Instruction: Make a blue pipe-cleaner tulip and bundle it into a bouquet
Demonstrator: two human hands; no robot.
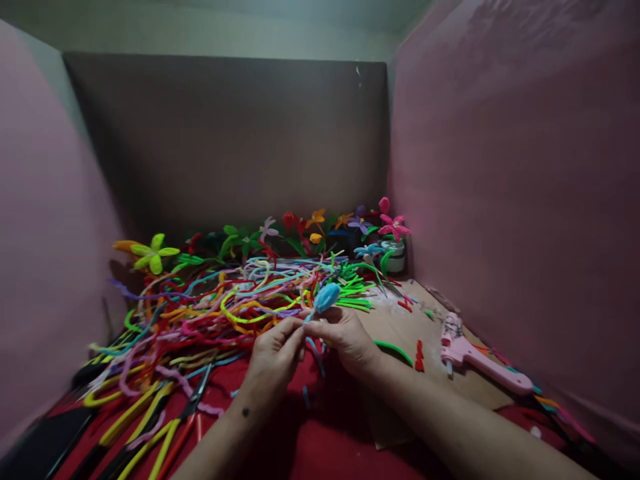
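Observation:
My left hand (274, 353) and my right hand (345, 339) meet over the red cloth, both pinched on a light blue pipe cleaner piece (326, 297) whose fuzzy folded tip sticks up above my fingers. A thin blue tail hangs down between the hands. Just behind them lies a big tangled heap of pipe cleaners (215, 308) in many colours.
Finished pipe cleaner flowers (320, 227) line the back wall, some in a small white pot (396, 256). A pink glue gun (475, 357) lies on brown cardboard (400, 327) at right. Scissors (193, 403) rest at lower left. Pink walls close in both sides.

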